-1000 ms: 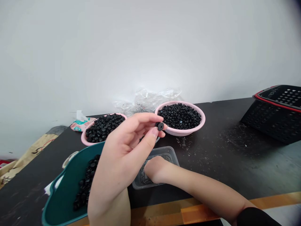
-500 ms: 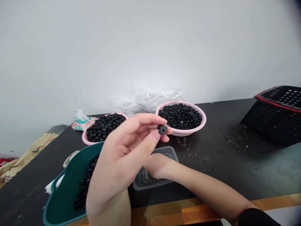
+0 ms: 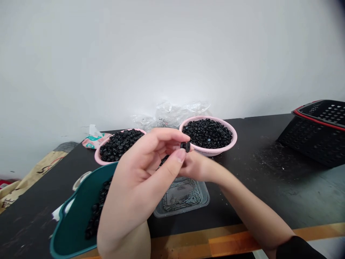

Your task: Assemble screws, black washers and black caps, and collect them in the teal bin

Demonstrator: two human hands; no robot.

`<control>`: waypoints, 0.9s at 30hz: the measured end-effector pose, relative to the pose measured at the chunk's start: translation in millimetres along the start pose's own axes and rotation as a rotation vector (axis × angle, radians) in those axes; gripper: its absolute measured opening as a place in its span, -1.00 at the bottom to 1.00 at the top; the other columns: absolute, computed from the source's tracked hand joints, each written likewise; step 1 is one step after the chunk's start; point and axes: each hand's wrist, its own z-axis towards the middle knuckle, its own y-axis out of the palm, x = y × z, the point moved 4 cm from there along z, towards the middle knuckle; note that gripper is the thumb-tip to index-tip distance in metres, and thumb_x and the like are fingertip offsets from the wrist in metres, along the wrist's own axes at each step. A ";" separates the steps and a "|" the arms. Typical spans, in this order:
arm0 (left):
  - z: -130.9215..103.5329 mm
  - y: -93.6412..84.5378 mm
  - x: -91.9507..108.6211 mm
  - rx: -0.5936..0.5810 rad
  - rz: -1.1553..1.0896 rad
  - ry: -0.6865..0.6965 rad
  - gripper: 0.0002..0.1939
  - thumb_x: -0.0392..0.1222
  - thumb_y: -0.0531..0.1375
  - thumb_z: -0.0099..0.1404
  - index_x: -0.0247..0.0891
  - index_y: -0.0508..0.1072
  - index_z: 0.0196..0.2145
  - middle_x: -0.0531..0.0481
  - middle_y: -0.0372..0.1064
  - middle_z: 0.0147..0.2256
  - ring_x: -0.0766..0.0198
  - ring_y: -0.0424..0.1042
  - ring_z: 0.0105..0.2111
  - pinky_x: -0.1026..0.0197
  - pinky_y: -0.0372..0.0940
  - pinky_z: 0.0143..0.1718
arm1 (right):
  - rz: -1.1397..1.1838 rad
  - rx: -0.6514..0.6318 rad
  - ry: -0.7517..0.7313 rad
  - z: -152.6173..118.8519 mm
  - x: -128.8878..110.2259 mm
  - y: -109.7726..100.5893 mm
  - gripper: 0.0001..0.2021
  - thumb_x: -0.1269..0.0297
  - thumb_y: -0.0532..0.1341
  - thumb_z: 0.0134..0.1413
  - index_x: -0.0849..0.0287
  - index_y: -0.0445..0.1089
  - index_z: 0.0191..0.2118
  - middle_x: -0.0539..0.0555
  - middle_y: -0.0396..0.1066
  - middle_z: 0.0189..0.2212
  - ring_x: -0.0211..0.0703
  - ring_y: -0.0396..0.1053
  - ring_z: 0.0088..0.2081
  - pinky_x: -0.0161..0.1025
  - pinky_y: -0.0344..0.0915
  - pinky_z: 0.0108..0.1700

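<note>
My left hand point(image 3: 140, 183) is raised in the middle, its thumb and forefinger pinching a small black round plastic piece point(image 3: 185, 146) that has a groove around its side. Behind it my right hand point(image 3: 195, 167) reaches across from the right; its fingers are hidden, so what they hold cannot be seen. Just below the right hand is a clear plastic tub point(image 3: 207, 198) with many small metal screws or pins point(image 3: 185, 196) spread over its bottom.
Two pink baskets, one at the left point(image 3: 98, 158) and one at the right point(image 3: 234, 140), hold heaps of small black parts. A teal scoop-shaped tray point(image 3: 67, 223) with black pieces stands front left. A black basket point(image 3: 312, 140), clear plastic bags point(image 3: 180, 111) and a tissue pack point(image 3: 94, 138) are around.
My right hand has come up out of the clear tub and moved behind my left hand. The black piece has turned, now showing more of its side.
</note>
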 end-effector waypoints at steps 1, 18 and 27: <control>-1.2 -0.2 2.1 0.013 0.030 0.005 -0.78 -0.30 0.22 0.47 0.03 0.58 -0.09 0.18 0.51 -0.16 0.49 0.51 -0.21 0.57 0.44 -0.16 | 0.031 0.012 -0.002 -4.5 -11.3 -11.1 -0.88 0.50 0.37 0.03 0.15 0.50 -0.40 -0.08 0.55 -0.48 -0.22 0.55 -0.41 -0.35 0.51 -0.36; -4.4 8.4 6.2 -0.035 0.205 -0.052 -0.83 -0.20 0.26 0.45 0.11 0.54 -0.10 0.26 0.52 -0.15 0.50 0.51 -0.18 0.60 0.40 -0.13 | -0.078 0.743 -0.466 -66.3 -86.0 -33.8 -0.64 0.63 0.36 0.15 0.01 0.56 -0.07 -0.08 0.62 -0.23 -0.22 0.62 -0.17 -0.29 0.60 -0.08; -6.2 13.3 2.3 0.018 0.306 -0.010 -0.82 -0.20 0.26 0.46 0.13 0.53 -0.07 0.26 0.51 -0.11 0.46 0.50 -0.08 0.54 0.39 -0.08 | -0.328 0.693 -0.455 -64.2 -87.9 -36.9 -0.73 0.58 0.33 0.18 -0.01 0.55 -0.18 -0.04 0.61 -0.32 -0.11 0.55 -0.25 -0.10 0.50 -0.10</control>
